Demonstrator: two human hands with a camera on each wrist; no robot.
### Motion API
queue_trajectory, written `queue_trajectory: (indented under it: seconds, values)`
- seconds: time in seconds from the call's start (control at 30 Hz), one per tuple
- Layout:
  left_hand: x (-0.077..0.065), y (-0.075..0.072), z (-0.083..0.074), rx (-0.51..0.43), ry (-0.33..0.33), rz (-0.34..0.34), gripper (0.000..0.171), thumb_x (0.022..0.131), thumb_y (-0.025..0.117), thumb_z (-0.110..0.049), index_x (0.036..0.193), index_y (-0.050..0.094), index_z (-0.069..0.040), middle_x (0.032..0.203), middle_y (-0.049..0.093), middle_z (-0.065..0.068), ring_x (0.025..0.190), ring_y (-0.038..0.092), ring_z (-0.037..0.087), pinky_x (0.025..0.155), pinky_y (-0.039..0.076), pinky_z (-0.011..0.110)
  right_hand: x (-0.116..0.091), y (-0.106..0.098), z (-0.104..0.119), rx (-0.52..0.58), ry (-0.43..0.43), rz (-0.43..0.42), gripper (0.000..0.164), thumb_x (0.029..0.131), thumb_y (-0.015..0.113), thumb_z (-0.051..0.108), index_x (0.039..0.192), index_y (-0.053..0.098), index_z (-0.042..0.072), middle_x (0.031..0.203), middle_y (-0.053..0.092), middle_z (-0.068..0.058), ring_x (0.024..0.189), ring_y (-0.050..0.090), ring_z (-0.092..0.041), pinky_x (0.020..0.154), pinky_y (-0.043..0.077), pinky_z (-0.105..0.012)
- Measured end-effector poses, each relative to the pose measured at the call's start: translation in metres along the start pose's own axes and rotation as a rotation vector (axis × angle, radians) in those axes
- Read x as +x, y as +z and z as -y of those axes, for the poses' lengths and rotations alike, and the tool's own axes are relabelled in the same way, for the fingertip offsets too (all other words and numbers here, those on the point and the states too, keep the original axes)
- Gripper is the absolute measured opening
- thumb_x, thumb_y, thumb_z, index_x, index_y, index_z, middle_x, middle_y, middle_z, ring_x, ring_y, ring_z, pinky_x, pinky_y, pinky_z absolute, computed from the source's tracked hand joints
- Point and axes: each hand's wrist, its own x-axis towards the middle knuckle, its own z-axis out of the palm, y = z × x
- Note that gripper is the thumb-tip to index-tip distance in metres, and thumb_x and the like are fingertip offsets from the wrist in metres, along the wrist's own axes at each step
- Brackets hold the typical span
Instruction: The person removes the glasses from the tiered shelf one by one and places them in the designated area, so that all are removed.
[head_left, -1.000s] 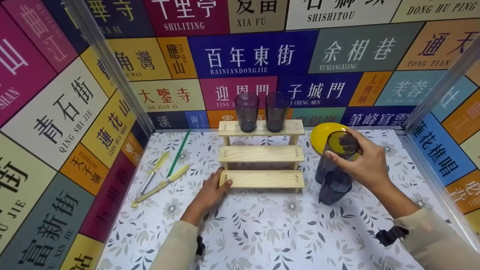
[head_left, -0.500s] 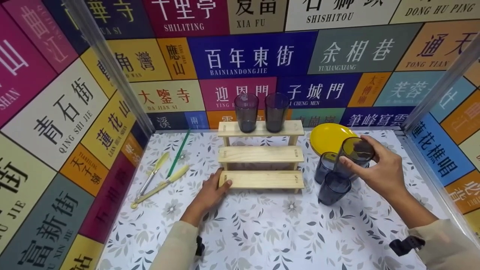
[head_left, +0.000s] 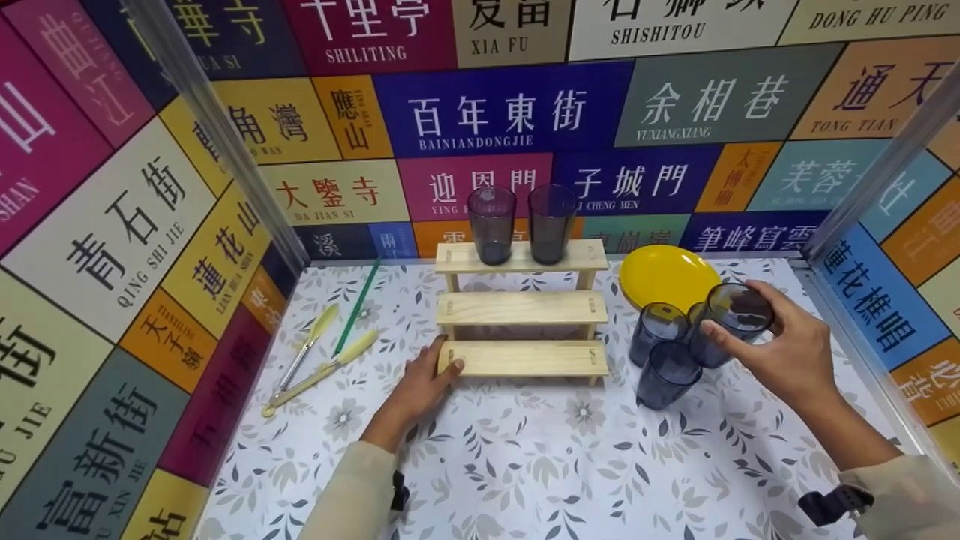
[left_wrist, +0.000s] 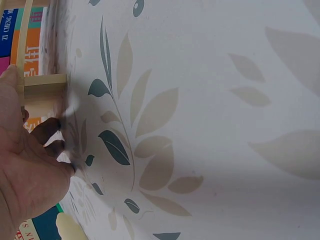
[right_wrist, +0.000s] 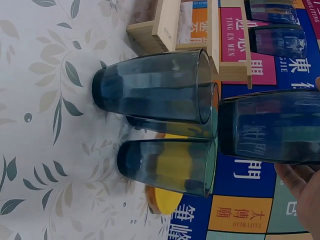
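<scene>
Six tinted glass tumblers (head_left: 491, 225) are shown: two stood on the far, top tier of a three-tier wooden stand (head_left: 521, 360), three clustered upright on the floral tablecloth (head_left: 525, 465) at right, and one held tumbler (right_wrist: 275, 127) gripped by the right hand (head_left: 795, 349) and raised off the cloth. The stand's lowest tier is pinched at its left end by the left hand (head_left: 427, 381). One yellow plate (head_left: 660, 274) is set near the far edge; one pair of tongs (head_left: 352, 352) and one green stick (head_left: 360, 304) are laid at left. A gap is left between stand and cluster.
</scene>
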Motion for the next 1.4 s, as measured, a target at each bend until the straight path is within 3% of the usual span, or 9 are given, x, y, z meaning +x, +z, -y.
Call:
queue_trajectory:
  seconds: [0.37, 0.63, 0.93, 1.07, 1.4]
  values:
    - [-0.002, -0.002, -0.002, -0.011, -0.017, 0.005, 0.082, 0.113, 0.048, -0.064, 0.179, 0.022, -0.022, 0.182, 0.024, 0.024, 0.172, 0.015, 0.048, 0.135, 0.014, 0.074, -0.008, -0.011, -0.008, -0.033, 0.039, -0.010, 0.084, 0.081, 0.102, 0.029, 0.155, 0.065, 0.012, 0.122, 0.078, -0.019, 0.099, 0.057, 0.022, 0.089, 0.039, 0.007]
    - [-0.001, 0.000, -0.002, -0.003, -0.051, 0.003, 0.083, 0.113, 0.048, -0.066, 0.179, 0.021, -0.025, 0.184, 0.023, 0.022, 0.173, 0.014, 0.046, 0.136, 0.011, 0.072, -0.015, -0.015, -0.020, -0.010, 0.039, -0.023, 0.084, 0.079, 0.103, 0.024, 0.155, 0.066, 0.020, 0.118, 0.079, -0.016, 0.096, 0.061, 0.021, 0.088, 0.042, 0.005]
    - [-0.001, 0.000, -0.001, 0.000, -0.012, -0.007, 0.083, 0.113, 0.050, -0.063, 0.179, 0.022, -0.021, 0.182, 0.026, 0.023, 0.172, 0.016, 0.047, 0.137, 0.011, 0.071, -0.026, -0.011, -0.029, -0.043, 0.064, -0.004, 0.088, 0.080, 0.103, 0.030, 0.156, 0.063, 0.010, 0.123, 0.078, -0.020, 0.100, 0.055, 0.026, 0.091, 0.039, 0.007]
    - [-0.001, -0.001, -0.001, -0.005, 0.013, -0.010, 0.082, 0.114, 0.051, -0.060, 0.178, 0.023, -0.019, 0.181, 0.029, 0.024, 0.171, 0.018, 0.047, 0.137, 0.009, 0.070, -0.031, -0.008, -0.035, -0.064, 0.069, 0.001, 0.088, 0.080, 0.103, 0.033, 0.155, 0.063, 0.012, 0.125, 0.078, -0.022, 0.100, 0.052, 0.026, 0.088, 0.039, 0.006]
    - [0.000, -0.001, 0.000, -0.010, -0.006, -0.011, 0.082, 0.114, 0.051, -0.061, 0.178, 0.024, -0.020, 0.181, 0.028, 0.025, 0.171, 0.018, 0.050, 0.135, 0.016, 0.074, -0.044, 0.003, -0.051, -0.101, 0.108, 0.044, 0.082, 0.080, 0.103, 0.038, 0.150, 0.067, 0.014, 0.124, 0.079, -0.020, 0.097, 0.051, 0.023, 0.083, 0.039, 0.001]
